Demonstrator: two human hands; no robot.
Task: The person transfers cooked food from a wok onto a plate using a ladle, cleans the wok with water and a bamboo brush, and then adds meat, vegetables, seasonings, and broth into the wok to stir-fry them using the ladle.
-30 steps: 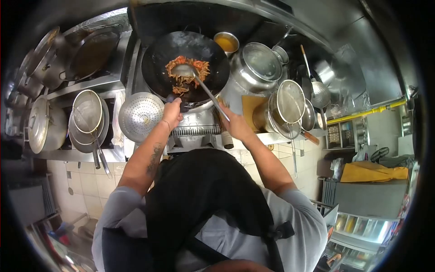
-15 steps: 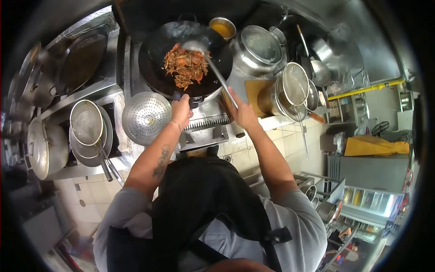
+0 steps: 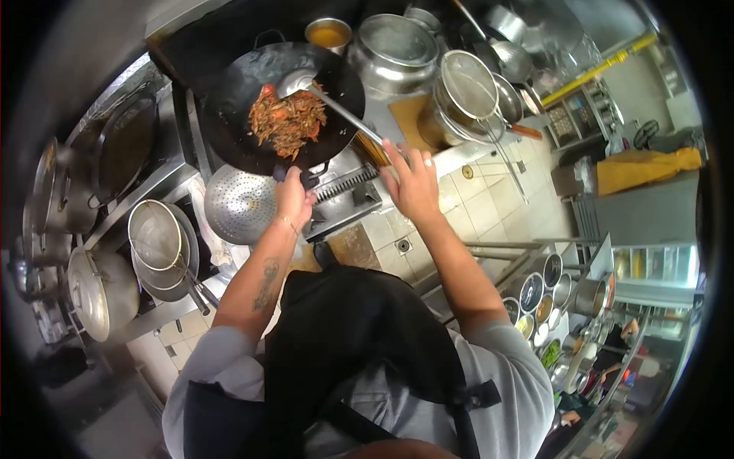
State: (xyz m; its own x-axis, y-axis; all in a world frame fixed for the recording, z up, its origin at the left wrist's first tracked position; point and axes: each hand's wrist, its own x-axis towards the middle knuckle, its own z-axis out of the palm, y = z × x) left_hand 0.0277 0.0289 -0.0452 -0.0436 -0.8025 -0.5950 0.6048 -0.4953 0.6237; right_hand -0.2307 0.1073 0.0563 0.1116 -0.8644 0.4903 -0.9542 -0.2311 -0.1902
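Observation:
My left hand (image 3: 293, 197) grips the dark handle at the near edge of a black wok (image 3: 222, 115). Browned strips of food with red pieces (image 3: 284, 118) lie in the wok. A metal ladle (image 3: 348, 115) slants over it, its bowl at the upper edge of the food. At the end of the ladle's handle is my right hand (image 3: 411, 182), loosely around it, some fingers extended. The near wok rim is just above a perforated strainer (image 3: 238, 203).
Beyond the wok sits a pot of amber liquid (image 3: 329, 34), beside a large lidded pot (image 3: 397, 46). Mesh strainers (image 3: 468, 83) rest at right, others (image 3: 157, 233) at left. Several food containers (image 3: 531, 292) stand at lower right, with people beyond.
The view has turned toward the right, showing more containers. Food that was spread out is gathered into a pile. The ladle bowl has lifted off the middle of the food; my right fingers look looser.

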